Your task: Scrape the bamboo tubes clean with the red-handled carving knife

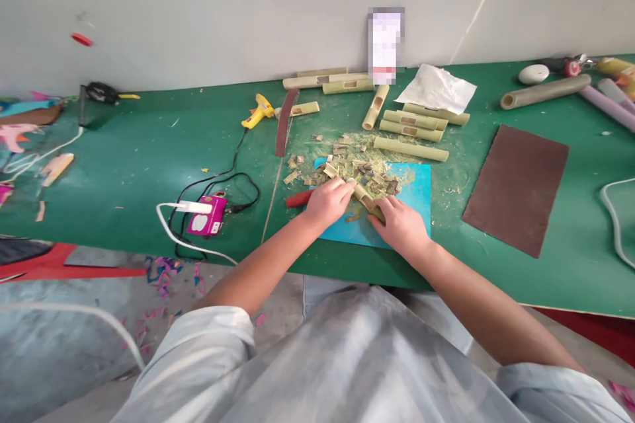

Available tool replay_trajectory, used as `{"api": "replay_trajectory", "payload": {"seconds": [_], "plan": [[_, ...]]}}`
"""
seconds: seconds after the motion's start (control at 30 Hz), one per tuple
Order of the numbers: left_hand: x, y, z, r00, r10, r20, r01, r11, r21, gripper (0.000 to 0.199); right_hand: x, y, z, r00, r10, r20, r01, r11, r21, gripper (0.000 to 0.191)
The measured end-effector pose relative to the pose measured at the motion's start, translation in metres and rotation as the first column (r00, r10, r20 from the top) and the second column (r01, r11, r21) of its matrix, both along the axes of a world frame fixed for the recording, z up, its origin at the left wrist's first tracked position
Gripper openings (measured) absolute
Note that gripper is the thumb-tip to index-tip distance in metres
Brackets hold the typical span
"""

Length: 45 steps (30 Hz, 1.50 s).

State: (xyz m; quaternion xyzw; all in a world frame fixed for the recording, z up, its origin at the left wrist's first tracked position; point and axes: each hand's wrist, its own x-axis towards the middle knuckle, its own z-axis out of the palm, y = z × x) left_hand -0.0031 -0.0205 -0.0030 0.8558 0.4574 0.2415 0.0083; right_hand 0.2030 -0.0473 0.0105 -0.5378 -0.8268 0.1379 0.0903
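The right hand grips the tube, angled toward ten-thirty over the blue sheet; the left hand curls by its far end, grip on the red handle unclear. Firm bracing should help.

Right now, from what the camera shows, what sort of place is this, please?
Probably a craft workshop, though I cannot be certain. On the green table are several bamboo-like tubes, some with cut openings, a heap of shavings and chips, and a yellow glue gun.
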Motion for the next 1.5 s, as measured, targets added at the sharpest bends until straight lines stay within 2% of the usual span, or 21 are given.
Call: {"api": "replay_trajectory", "payload": {"seconds": [0.2,0.37,0.67,0.8,1.07,1.37,1.5], "plan": [[0.012,-0.01,0.005,0.998,-0.065,-0.001,0.065,0.998,-0.002,0.028,0.0,0.001,0.001,1.0,-0.001,0.003,0.001,1.0,0.001,0.02],[0.017,-0.013,0.013,0.993,-0.016,0.12,0.02,0.999,-0.035,0.026,0.0,0.002,0.002,1.0,-0.009,0.009,0.009,1.0,0.001,0.02],[-0.005,0.006,0.015,0.988,0.095,0.125,-0.097,0.995,0.007,0.025,0.007,0.003,0.004,0.999,-0.036,-0.009,0.037,0.999,0.03,0.026],[-0.005,0.013,0.015,0.988,0.073,0.136,-0.076,0.997,0.02,0.026,0.008,0.004,0.005,0.998,-0.036,-0.058,0.039,0.997,0.06,0.03],[-0.004,0.025,0.015,0.997,0.009,0.08,-0.015,0.997,0.075,0.023,0.011,0.007,0.005,0.986,0.069,-0.153,-0.055,0.994,0.091,0.03],[-0.004,0.023,0.015,0.999,-0.001,0.047,-0.005,0.993,0.116,0.02,0.01,0.009,0.007,0.977,0.039,-0.21,-0.029,0.998,0.053,0.026],[-0.006,0.023,0.012,0.998,0.014,0.069,-0.019,0.998,0.064,0.02,0.011,0.009,0.007,0.976,0.035,-0.213,-0.026,0.999,0.046,0.024]]}}
